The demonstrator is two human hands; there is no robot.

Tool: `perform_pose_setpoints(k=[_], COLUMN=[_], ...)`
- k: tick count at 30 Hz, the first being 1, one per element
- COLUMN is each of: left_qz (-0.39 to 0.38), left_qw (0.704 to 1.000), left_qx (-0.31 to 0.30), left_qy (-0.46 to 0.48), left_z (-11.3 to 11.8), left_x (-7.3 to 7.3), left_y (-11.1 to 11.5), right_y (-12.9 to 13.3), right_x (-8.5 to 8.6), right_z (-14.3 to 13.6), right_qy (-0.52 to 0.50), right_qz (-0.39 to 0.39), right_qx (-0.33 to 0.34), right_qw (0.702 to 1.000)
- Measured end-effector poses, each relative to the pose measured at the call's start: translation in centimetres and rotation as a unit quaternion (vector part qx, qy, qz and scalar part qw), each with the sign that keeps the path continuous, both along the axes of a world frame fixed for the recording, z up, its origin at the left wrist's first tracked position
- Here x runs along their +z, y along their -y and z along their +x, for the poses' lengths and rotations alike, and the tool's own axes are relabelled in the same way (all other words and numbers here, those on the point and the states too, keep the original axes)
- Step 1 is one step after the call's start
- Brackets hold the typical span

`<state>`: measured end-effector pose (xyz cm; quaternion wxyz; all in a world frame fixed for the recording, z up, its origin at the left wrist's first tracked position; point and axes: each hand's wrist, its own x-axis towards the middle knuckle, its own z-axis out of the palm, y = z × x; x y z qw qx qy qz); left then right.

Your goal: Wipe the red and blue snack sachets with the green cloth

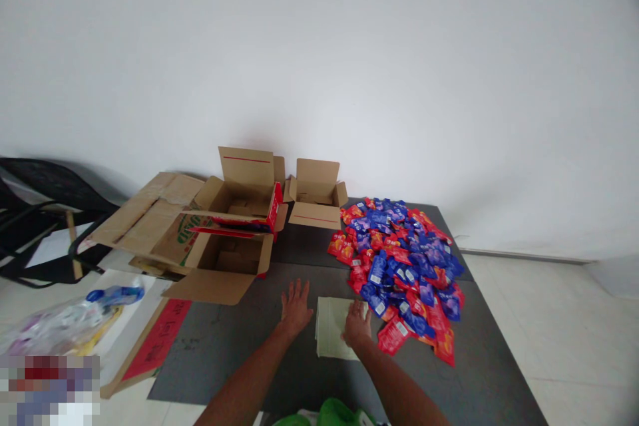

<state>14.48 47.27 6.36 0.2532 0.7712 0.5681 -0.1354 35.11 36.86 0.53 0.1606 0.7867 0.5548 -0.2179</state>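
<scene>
My left hand (296,307) lies on the dark table with its fingers spread, holding nothing, a little left of a folded pale green cloth (329,329). On the right part of that cloth rests my right hand (357,323), fingers laid over it and partly hiding it. The cloth is flat and roughly square. Just right of it spreads a big heap of small red and blue packets (414,266), the nearest ones close to my right hand.
Open cardboard boxes stand at the back: one box (314,215) by the wall, another box (244,176) left of it, and a nearer box (214,285). A flattened carton (150,213), a plastic bottle (116,295) and a red sheet (158,338) lie left. The dark table (229,359) ends at the right.
</scene>
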Motion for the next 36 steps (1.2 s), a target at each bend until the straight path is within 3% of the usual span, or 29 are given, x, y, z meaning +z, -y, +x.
perform_pose_setpoints(k=[7,17,25,30,36], left_qz=[0.001,0.016,0.072,0.102,0.132], left_qw=[1.0,0.999,0.997,0.995,0.991], left_qx=[0.005,0.044,0.024,0.009,-0.004], left_qy=[0.0,0.009,0.018,0.011,0.034], left_z=[1.7,5.3,8.1,9.5,9.6], left_x=[-1.6,-2.3,-3.0,-3.6,-5.7], left_y=[2.4,5.8,7.8,7.9,6.8], right_y=[0.7,1.6,1.9,3.0,4.0], right_x=[1.0,1.1,1.9,1.6,-0.1], right_z=[1.4,3.4,5.0,5.9,8.2], right_qy=[-0.018,-0.063,-0.094,-0.073,-0.007], right_qz=[-0.042,-0.048,-0.018,0.05,0.184], right_qx=[0.026,0.066,0.084,0.085,0.074], right_qw=[0.999,0.995,0.992,0.992,0.98])
